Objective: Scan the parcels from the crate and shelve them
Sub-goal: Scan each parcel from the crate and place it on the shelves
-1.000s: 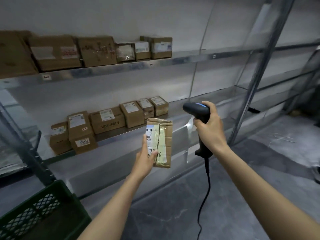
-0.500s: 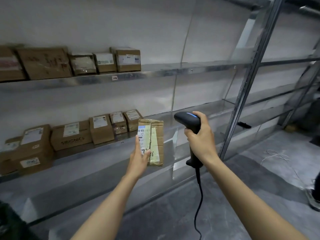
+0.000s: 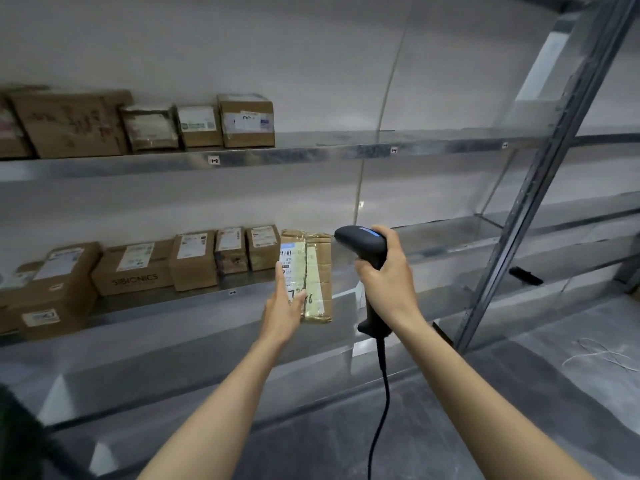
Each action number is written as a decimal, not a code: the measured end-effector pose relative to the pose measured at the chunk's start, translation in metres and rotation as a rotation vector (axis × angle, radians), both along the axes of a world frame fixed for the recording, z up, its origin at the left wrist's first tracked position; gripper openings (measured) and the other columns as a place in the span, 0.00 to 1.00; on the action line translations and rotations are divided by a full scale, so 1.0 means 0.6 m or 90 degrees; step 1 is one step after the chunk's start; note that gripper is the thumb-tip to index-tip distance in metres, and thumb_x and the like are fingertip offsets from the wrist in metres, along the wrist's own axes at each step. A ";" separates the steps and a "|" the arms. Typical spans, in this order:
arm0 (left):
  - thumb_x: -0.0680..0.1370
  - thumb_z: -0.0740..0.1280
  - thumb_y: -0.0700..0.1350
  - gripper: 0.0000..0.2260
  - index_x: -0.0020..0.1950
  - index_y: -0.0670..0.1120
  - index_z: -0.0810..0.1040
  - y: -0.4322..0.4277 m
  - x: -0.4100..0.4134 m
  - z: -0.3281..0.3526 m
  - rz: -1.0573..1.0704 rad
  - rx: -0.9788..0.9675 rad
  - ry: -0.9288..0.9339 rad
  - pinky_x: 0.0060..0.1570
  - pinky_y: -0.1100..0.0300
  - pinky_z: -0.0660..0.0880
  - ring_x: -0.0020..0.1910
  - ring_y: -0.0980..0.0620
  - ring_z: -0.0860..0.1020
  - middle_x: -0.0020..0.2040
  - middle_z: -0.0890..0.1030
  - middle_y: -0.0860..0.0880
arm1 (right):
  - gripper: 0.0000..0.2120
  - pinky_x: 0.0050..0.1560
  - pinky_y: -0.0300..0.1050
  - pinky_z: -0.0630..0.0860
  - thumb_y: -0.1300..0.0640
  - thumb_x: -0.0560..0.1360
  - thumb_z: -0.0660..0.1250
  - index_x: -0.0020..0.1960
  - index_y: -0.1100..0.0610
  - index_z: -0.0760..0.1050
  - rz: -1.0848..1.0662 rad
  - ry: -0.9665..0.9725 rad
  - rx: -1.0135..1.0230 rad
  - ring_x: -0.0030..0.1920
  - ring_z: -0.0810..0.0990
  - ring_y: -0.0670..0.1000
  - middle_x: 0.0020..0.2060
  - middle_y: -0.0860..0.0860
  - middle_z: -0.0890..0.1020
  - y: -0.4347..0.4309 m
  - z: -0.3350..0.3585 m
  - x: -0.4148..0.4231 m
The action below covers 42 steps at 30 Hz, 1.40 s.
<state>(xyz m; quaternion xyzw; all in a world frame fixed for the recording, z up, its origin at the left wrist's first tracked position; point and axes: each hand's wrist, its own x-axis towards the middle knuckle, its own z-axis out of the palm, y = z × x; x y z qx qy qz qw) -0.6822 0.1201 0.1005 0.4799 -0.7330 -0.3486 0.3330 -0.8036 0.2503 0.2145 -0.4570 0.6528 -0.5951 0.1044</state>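
My left hand [image 3: 284,306] holds a flat brown taped parcel [image 3: 311,275] upright, thumb across its white barcode label, in front of the middle shelf [image 3: 242,289]. The parcel sits just right of the last box in that shelf's row. My right hand [image 3: 388,278] grips a black corded barcode scanner [image 3: 363,240], its head pointing left at the parcel's top right corner. Only a dark green corner of the crate [image 3: 14,441] shows at the lower left edge.
Several labelled cardboard boxes [image 3: 138,268] line the middle shelf's left part; more boxes [image 3: 194,124] stand on the upper shelf [image 3: 346,152]. Both shelves run bare to the right. A slanted metal upright [image 3: 540,188] stands right. The scanner cable [image 3: 381,410] hangs down over the grey floor.
The view swung right, so the crate slid almost out of frame. The parcel moved closer to the middle shelf, beside the row's last box. The scanner stays aimed at it.
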 end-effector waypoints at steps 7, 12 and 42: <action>0.82 0.59 0.49 0.34 0.78 0.56 0.38 -0.089 -0.046 0.000 0.017 -0.013 0.009 0.61 0.48 0.72 0.62 0.43 0.75 0.69 0.72 0.44 | 0.23 0.35 0.22 0.67 0.66 0.74 0.63 0.62 0.45 0.67 0.019 0.008 -0.006 0.39 0.74 0.30 0.44 0.36 0.74 -0.084 0.000 -0.046; 0.81 0.60 0.48 0.33 0.78 0.56 0.41 -0.144 -0.065 0.003 0.022 -0.024 0.037 0.62 0.51 0.70 0.63 0.43 0.74 0.70 0.72 0.45 | 0.23 0.34 0.23 0.68 0.67 0.73 0.63 0.61 0.44 0.68 0.030 0.009 -0.001 0.39 0.75 0.32 0.43 0.38 0.75 -0.137 0.001 -0.070; 0.81 0.60 0.49 0.33 0.78 0.56 0.39 -0.167 -0.197 -0.028 0.157 0.003 0.011 0.57 0.54 0.69 0.67 0.41 0.70 0.72 0.68 0.44 | 0.23 0.36 0.22 0.66 0.66 0.72 0.64 0.62 0.47 0.69 0.199 0.026 0.085 0.43 0.75 0.38 0.47 0.46 0.78 -0.221 -0.053 -0.180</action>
